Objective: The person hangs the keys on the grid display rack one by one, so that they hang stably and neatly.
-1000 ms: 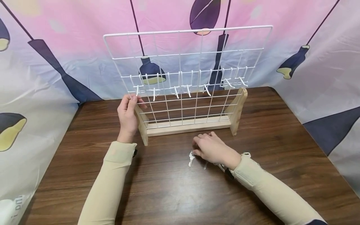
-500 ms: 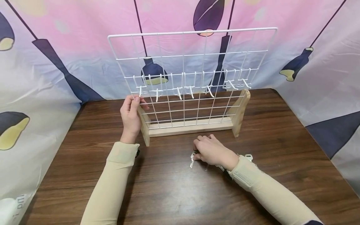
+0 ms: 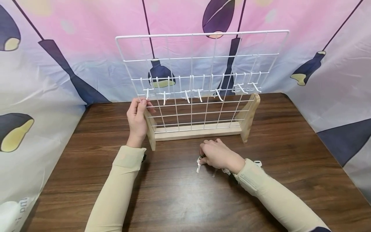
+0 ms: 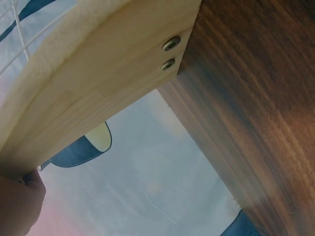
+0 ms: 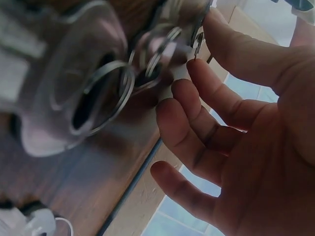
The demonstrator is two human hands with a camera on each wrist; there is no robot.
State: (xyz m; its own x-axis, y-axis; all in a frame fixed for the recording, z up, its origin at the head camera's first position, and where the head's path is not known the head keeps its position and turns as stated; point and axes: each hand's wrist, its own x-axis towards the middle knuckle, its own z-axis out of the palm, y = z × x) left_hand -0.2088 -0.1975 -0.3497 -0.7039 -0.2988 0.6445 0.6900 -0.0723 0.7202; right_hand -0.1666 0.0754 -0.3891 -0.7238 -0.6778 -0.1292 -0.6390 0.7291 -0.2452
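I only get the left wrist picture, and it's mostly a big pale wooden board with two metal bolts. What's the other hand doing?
Observer: The right hand pinches a small silver metal key, as the head view shows.
Operator: Ooh! Are there more keys?
Observer: Yes, the right wrist view shows a second silver key, blurred and close to the camera.
Operator: And is my pale wooden board part of something?
Observer: Yes, in the head view it's one side of a stand holding up a white metal wire grid.
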